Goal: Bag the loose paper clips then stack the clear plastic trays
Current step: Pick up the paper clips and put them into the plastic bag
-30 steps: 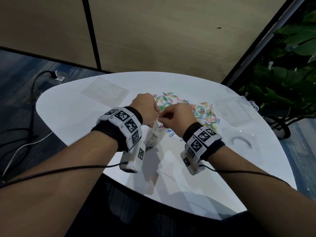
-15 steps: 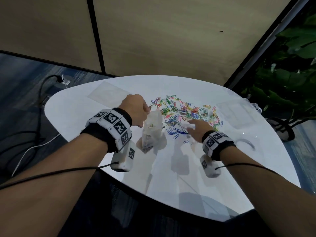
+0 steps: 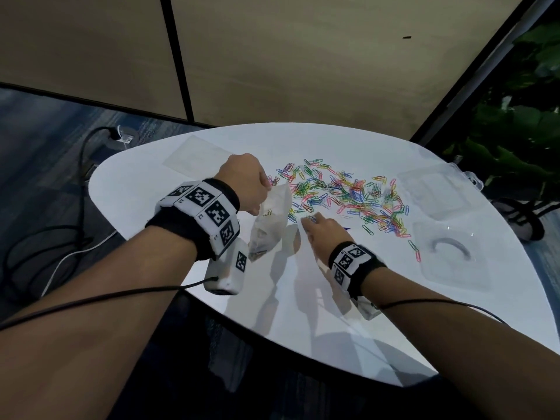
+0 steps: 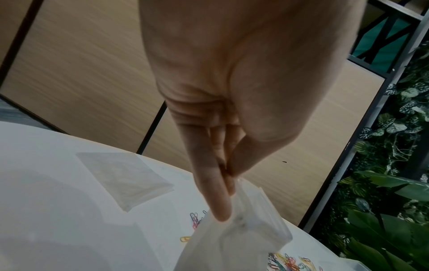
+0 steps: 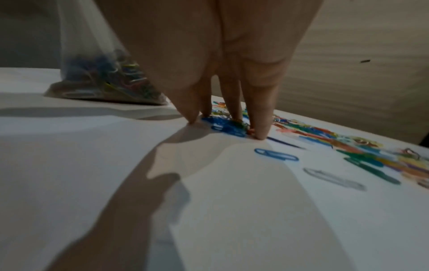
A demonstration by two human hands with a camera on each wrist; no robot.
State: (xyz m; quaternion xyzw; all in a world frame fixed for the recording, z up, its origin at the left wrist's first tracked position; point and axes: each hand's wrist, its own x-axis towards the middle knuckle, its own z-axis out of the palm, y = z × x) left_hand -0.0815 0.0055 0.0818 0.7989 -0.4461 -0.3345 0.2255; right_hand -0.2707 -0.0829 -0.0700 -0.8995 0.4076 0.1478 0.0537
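A clear plastic bag (image 3: pixel 269 219) with several paper clips in its bottom stands on the white table (image 3: pixel 303 322). My left hand (image 3: pixel 268 184) pinches its top edge and holds it upright; thumb and fingers meet on the bag's (image 4: pixel 234 243) rim in the left wrist view. A spread of coloured paper clips (image 3: pixel 348 195) lies right of the bag. My right hand (image 3: pixel 309 221) is down at the pile's near edge, fingertips (image 5: pixel 260 133) on the table and bunched round a few blue clips (image 5: pixel 227 126). Two clear trays (image 3: pixel 436 189) (image 3: pixel 451 259) lie apart at the table's right.
A flat clear packet (image 3: pixel 197 154) lies at the far left of the table. Green plants (image 3: pixel 521 131) stand beyond the right edge, and cables (image 3: pixel 75 207) run over the floor on the left. A wooden wall panel (image 3: pixel 303 56) backs the table.
My right hand left the bag's mouth, moved right and down to the pile, and now gathers clips. The left hand keeps holding the bag.
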